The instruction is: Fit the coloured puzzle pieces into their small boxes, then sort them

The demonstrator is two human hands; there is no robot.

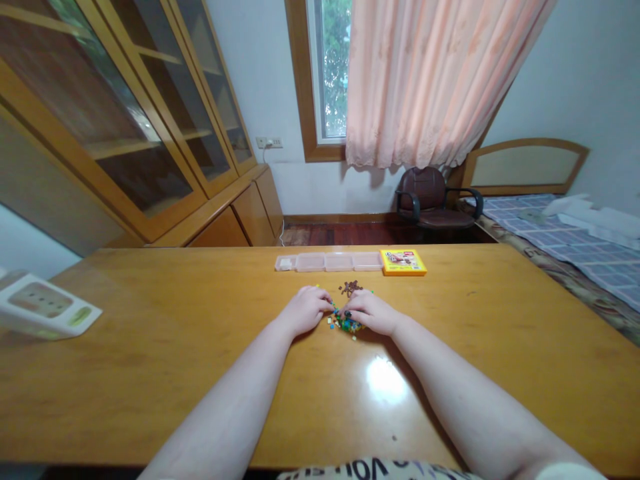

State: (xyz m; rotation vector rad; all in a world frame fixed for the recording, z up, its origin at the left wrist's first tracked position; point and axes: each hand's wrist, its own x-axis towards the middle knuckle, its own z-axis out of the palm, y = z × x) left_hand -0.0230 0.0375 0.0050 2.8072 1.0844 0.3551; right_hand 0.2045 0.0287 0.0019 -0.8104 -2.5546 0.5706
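Both my hands rest on a wooden table [150,320] over a small heap of tiny coloured bricks [345,323]. My left hand [306,309] lies knuckles up at the heap's left edge, fingers curled down onto the pieces. My right hand [371,311] covers the heap's right side, fingers bent over the bricks. Whether either hand pinches a piece is hidden. A separate little pile of brown bricks [350,288] lies just beyond my fingers.
A clear plastic compartment box [330,261] and a yellow booklet [403,262] lie at the table's far edge. A white box [43,308] sits at the left. Behind stand a glass-door cabinet [125,120], a dark armchair [433,200] and a bed [575,247].
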